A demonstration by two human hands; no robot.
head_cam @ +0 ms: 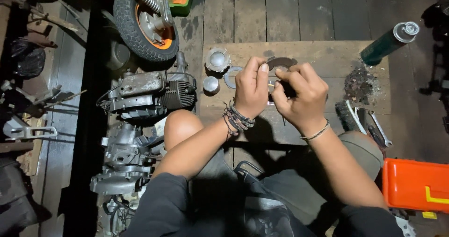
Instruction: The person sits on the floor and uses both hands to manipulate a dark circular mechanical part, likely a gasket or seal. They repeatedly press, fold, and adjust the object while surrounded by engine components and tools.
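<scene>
Over the worn pale wooden board [318,54], the left hand [250,89] and right hand [301,96] are drawn together, fingertips pinching a thin metal ring [271,88] between them, just above the board's middle. Beyond the hands a dark round disc [280,61] lies on the board. At its left end sit a domed silver piston [218,59], a flat ring [231,76] and a small cap [211,84]; at its right corner, a green spray can [388,43].

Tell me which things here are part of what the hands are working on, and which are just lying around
In hand:
left hand
right hand
thin metal ring

Lying about:
metal cap
flat ring
green spray can
brush
orange toolbox
engine
wheel
</scene>
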